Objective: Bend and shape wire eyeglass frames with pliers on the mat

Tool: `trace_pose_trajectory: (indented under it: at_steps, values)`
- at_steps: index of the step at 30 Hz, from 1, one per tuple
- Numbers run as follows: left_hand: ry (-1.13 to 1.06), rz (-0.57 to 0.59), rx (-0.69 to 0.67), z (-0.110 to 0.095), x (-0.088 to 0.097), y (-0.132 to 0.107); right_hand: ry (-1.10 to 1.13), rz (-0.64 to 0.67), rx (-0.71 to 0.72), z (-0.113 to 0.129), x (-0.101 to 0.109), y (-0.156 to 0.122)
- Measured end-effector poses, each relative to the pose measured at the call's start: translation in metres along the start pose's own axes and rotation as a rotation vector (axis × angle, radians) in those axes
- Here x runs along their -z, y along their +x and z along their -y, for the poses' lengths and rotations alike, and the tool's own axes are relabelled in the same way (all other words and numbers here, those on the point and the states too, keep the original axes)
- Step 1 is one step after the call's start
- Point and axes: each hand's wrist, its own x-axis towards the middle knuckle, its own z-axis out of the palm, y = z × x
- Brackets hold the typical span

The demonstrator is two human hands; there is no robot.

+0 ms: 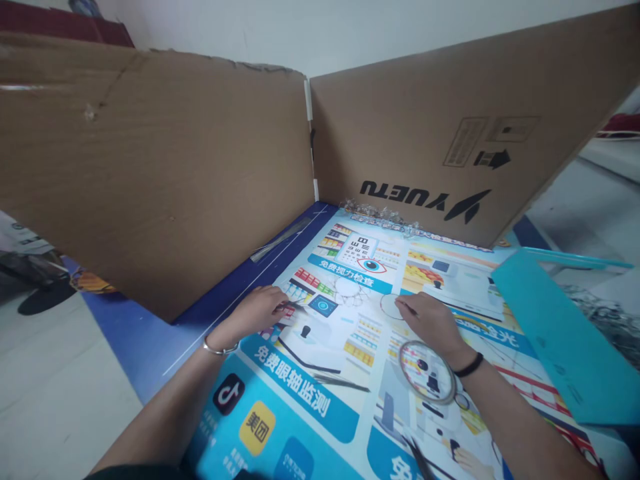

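Grey wire loop [381,305]: is showing a small rounded curve, so shaping looks partly done; whether its ends are meeting cannot be told.
Unworked wire, as judged: faint strands [347,293] are lying loose between the hands, and a ring-shaped coil [435,401] is resting beside the right wrist, so much appears left over.
Right hand [430,323]: is pinching narrowly at the loop's edge, the loop projecting from the fingertips toward the left.
Left hand [257,310]: is apparently gripping a thin dark tool [299,307] of uncertain kind, its tip pointing toward the loop, well apart from it.
Table [123,347]: is carrying a printed poster [310,400], with a slender tool [340,382] lying between the forearms.
Cardboard panels [200,167]: are standing upright, meeting beyond the hands.
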Motion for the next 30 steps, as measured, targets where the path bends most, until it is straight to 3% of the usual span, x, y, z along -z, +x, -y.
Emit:
trace_pose_trajectory:
  at_steps: [3, 9, 18, 24, 30]
  values:
    - [0.132, 0.105, -0.008, -0.003, -0.002, 0.006, -0.008, 0.022, -0.012, 0.001, 0.002, 0.0]
    - [0.28, 0.201, 0.021, -0.003, -0.004, 0.013, -0.038, 0.025, 0.004, 0.004, 0.005, 0.001]
    - [0.35, 0.386, 0.011, -0.001, 0.0, 0.031, -0.013, 0.082, -0.02, 0.007, 0.008, 0.004]
    - [0.308, 0.38, 0.051, -0.003, 0.0, 0.031, -0.012, 0.068, -0.039, 0.007, 0.007, 0.004]
    - [0.178, 0.254, 0.071, 0.0, -0.002, 0.022, -0.023, 0.098, -0.04, 0.006, 0.007, 0.004]
